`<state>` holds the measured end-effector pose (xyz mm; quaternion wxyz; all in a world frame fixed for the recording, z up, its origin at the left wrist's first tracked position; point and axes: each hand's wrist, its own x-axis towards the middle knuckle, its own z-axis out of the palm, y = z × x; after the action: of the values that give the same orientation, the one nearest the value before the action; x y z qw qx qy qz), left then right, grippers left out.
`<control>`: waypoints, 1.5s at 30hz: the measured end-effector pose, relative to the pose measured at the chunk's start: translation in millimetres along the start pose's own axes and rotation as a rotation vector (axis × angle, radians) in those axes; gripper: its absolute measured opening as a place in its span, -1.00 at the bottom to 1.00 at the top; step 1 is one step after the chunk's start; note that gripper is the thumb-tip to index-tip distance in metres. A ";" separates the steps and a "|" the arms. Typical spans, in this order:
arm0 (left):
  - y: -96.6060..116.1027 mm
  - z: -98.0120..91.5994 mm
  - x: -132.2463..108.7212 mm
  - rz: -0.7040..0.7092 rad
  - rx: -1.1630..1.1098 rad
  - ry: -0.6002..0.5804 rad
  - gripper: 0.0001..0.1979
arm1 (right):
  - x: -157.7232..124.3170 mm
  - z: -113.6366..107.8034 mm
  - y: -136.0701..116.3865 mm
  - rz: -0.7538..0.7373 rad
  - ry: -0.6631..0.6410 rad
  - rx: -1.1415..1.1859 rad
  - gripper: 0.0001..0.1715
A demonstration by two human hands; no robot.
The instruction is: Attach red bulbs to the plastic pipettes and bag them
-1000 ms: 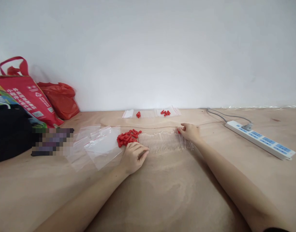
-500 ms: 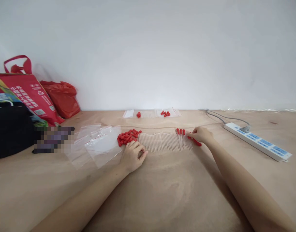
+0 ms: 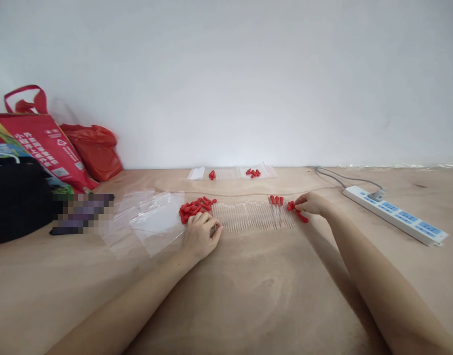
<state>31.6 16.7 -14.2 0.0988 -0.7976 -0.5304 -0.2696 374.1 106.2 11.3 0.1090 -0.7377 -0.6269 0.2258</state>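
Note:
Several clear, thin tubes (image 3: 245, 217) lie side by side in a row on the wooden table. Three near the right end carry red rubber bulbs (image 3: 277, 200) at their far ends. My right hand (image 3: 312, 203) pinches a red rubber bulb (image 3: 291, 205) at the row's right end; another red bulb (image 3: 302, 217) lies just below its fingertips. My left hand (image 3: 202, 235) rests at the row's left end with curled fingers, thumb and forefinger tips close together and nothing visible between them. It lies beside a pile of loose red bulbs (image 3: 195, 207).
Clear zip bags (image 3: 152, 219) overlap left of the pile. Toward the wall lie more tubes (image 3: 226, 174), red bulbs (image 3: 253, 173) and a bag. A power strip (image 3: 395, 214) with a cable stands right. Red bags (image 3: 95, 150) and a black item (image 3: 19, 199) occupy the left.
My right hand has shifted slightly right and up, leaving more of the red bulb at its fingertips in sight. The left hand has slid a little left.

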 end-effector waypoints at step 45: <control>10.1 -16.4 0.9 0.193 -0.245 -0.068 -0.85 | -84.2 98.4 -91.5 -0.956 0.333 0.311 -0.80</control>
<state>35.6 5.9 1.2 0.0080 -0.8597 -0.4175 -0.2942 238.3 29.5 -17.5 0.4059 -0.3704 -0.8266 0.1211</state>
